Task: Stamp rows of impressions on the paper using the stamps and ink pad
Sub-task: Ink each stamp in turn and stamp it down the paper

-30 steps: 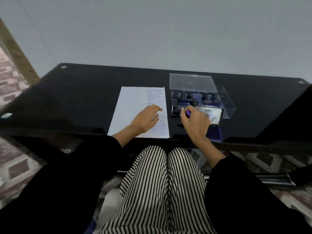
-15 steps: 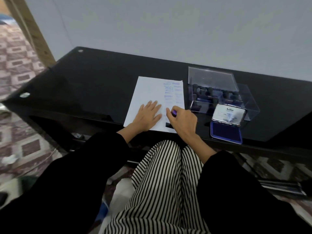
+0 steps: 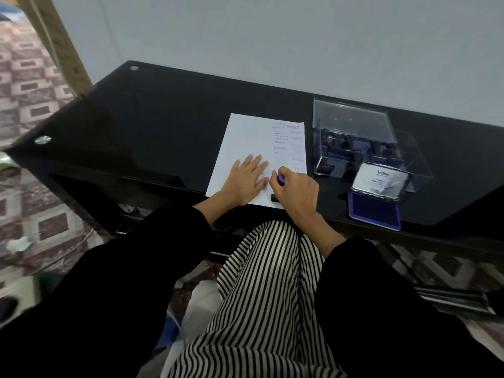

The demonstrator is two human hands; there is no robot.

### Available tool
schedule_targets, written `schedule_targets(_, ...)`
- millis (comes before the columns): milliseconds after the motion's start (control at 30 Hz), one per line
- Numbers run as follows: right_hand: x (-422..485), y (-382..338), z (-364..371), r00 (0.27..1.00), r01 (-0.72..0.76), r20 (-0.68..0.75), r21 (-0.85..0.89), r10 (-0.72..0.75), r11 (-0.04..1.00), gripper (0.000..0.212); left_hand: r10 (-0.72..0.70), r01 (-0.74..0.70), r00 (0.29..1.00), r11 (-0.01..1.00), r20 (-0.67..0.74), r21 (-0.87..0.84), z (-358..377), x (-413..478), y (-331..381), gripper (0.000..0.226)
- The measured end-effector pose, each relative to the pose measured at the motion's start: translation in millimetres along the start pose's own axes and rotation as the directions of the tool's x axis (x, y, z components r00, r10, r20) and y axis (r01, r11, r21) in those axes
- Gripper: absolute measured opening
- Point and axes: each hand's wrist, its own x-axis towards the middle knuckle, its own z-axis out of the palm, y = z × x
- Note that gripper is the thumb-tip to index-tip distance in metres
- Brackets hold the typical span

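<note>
Black glass desk [image 3: 163, 126]: left hand [image 3: 246, 180] lies flat on the paper [image 3: 245, 137]; right hand [image 3: 296, 190] pinches a purple-topped stamp [image 3: 280, 180], its base touching the sheet's near edge.

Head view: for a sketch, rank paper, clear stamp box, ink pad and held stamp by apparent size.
paper and clear stamp box: roughly alike, unranked
then ink pad
smallest: stamp, mostly hidden in the right hand
</note>
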Motion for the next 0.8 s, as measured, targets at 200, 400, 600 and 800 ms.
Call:
schedule_targets(200, 0.3, 2.6, 10.6, 0.992, 0.040, -0.115, -0.013, -0.041, 0.999, 0.027, 0.000, 0.000, 1.000, 1.000, -0.004, 0.012, 1.3, 0.3, -1.2, 0.053)
schedule_targets(400, -0.7, 4.9, 14.2, 0.969, 0.091, -0.231, -0.006, -0.090, 0.996, 0.035, 0.001, -0.001, 1.000, 1.000, -0.019, 0.029, 5.1, 1.2, -1.6, 0.053)
schedule_targets(600, -1.7, 7.1, 17.3, 0.947, 0.120, -0.295, -0.040, -0.126, 0.992, 0.036, 0.004, -0.003, 0.999, 0.999, -0.034, 0.042, 6.0, 1.6, -1.1, 0.053)
schedule_targets(800, -4.1, 5.6, 17.0, 0.932, 0.124, -0.332, -0.082, -0.144, 0.989, 0.037, 0.006, -0.003, 0.999, 0.998, -0.047, 0.064, 6.7, 1.5, -1.3, 0.052)
